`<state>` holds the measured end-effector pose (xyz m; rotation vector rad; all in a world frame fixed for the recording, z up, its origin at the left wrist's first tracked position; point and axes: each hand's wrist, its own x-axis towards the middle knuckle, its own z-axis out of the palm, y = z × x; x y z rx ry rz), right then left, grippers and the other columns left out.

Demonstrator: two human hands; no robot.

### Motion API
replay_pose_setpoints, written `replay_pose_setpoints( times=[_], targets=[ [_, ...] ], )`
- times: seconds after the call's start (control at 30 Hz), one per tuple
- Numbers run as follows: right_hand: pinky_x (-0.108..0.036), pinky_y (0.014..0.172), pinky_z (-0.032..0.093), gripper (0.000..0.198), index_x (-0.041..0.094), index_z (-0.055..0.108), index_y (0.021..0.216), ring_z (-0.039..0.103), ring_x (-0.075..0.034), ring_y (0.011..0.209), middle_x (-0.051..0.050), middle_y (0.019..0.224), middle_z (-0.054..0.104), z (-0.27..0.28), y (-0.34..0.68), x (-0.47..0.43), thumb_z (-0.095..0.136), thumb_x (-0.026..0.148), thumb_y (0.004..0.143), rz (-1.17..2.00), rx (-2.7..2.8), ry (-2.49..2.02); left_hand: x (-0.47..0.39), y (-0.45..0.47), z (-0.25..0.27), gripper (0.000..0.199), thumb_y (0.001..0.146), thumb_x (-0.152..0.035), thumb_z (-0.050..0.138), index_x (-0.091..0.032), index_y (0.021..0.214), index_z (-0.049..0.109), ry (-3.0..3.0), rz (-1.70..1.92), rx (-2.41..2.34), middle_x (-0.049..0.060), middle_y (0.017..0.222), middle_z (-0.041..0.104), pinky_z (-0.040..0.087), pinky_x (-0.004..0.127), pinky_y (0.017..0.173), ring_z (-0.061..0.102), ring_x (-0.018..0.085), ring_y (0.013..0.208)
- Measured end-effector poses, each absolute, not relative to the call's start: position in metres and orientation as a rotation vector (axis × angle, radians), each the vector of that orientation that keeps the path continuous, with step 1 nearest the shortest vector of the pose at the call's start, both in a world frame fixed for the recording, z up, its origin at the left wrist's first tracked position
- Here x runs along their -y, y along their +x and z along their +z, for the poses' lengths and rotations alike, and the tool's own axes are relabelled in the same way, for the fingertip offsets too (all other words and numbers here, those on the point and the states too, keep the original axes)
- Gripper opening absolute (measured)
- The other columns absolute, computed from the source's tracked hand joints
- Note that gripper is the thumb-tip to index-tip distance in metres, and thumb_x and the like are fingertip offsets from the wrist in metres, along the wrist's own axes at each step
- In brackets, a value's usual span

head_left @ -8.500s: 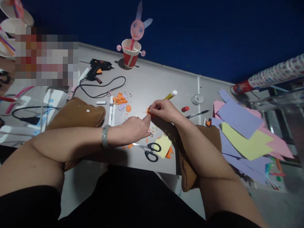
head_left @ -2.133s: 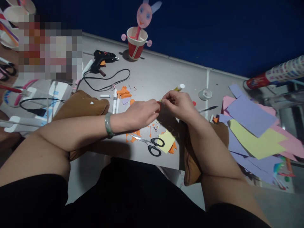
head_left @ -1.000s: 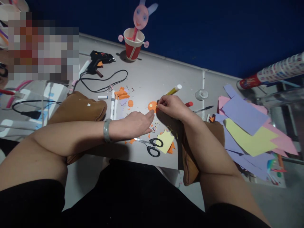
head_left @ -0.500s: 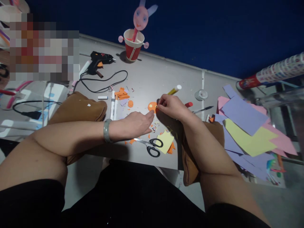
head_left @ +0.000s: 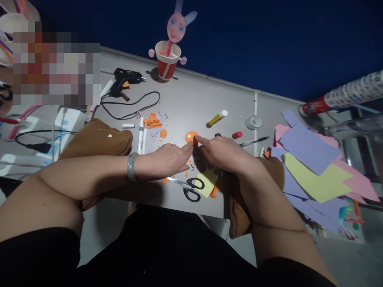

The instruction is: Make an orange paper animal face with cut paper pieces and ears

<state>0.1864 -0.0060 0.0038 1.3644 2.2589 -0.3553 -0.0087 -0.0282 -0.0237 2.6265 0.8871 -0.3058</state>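
An orange paper disc (head_left: 190,134) with a pale yellow dot lies flat on the table between my hands. My right hand (head_left: 223,153) presses the disc's right side with its stretched index finger; its other fingers are partly bent. From the left, my left hand (head_left: 172,160) reaches to the disc's lower edge, fingers stretched out, open and holding nothing. Black-handled scissors (head_left: 191,189) lie below, partly over a yellow paper piece (head_left: 206,184). Small scraps surround the hands. A yellow glue stick (head_left: 216,118) lies beyond my right hand, and a red cap (head_left: 237,135) is near its knuckles.
Behind stand a glue gun (head_left: 125,81) with its cord and a red paper cup (head_left: 166,67) bearing a pink rabbit head. Markers (head_left: 141,135) and orange scraps (head_left: 152,120) lie left, a tape roll (head_left: 253,122) and coloured paper sheets (head_left: 311,145) right. Brown cushions (head_left: 95,139) support both forearms.
My right hand has gone from a pinch at the disc's right side to pressing there with the index finger. More of the glue stick shows. My left hand stays beside the disc.
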Motion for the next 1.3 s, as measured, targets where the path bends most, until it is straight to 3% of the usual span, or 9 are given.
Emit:
replay_pose_setpoints(
  times=[0.4, 0.87, 1.13, 1.3],
  targets=[
    [-0.035, 0.066, 0.035, 0.047, 0.015, 0.056, 0.141, 0.068, -0.029, 0.081, -0.019, 0.100, 0.076, 0.003, 0.184, 0.004, 0.040, 0.021, 0.097, -0.436, -2.227, 1.376, 0.028, -0.010, -0.023, 0.064, 0.101, -0.040, 0.046, -0.003, 0.152, 0.034, 2.666, -0.310, -0.866, 0.026, 0.155, 0.044, 0.046, 0.035, 0.064, 0.069, 0.023, 0.084],
    [-0.035, 0.065, 0.031, 0.044, 0.014, 0.062, 0.133, 0.067, -0.029, 0.086, -0.019, 0.102, 0.075, 0.003, 0.185, 0.000, 0.040, 0.020, 0.094, -0.408, -2.263, 1.376, 0.028, -0.014, -0.033, 0.061, 0.102, -0.039, 0.043, -0.009, 0.154, 0.032, 2.654, -0.293, -0.907, 0.024, 0.151, 0.048, 0.049, 0.037, 0.070, 0.070, 0.026, 0.091],
    [-0.035, 0.065, 0.030, 0.034, 0.017, 0.072, 0.110, 0.065, -0.026, 0.083, -0.016, 0.094, 0.075, 0.003, 0.186, -0.003, 0.044, 0.018, 0.092, -0.482, -2.300, 1.433, 0.025, -0.012, -0.027, 0.057, 0.102, -0.041, 0.040, -0.009, 0.148, 0.042, 2.689, -0.382, -0.897, 0.023, 0.160, 0.039, 0.046, 0.037, 0.066, 0.070, 0.027, 0.090],
    [-0.034, 0.064, 0.030, 0.034, 0.017, 0.075, 0.108, 0.065, -0.025, 0.083, -0.015, 0.095, 0.076, 0.000, 0.187, -0.006, 0.045, 0.017, 0.091, -0.480, -2.354, 1.457, 0.023, -0.012, -0.023, 0.051, 0.101, -0.037, 0.039, -0.011, 0.145, 0.045, 2.674, -0.350, -0.895, 0.020, 0.155, 0.047, 0.045, 0.037, 0.064, 0.070, 0.026, 0.087]
  ],
)
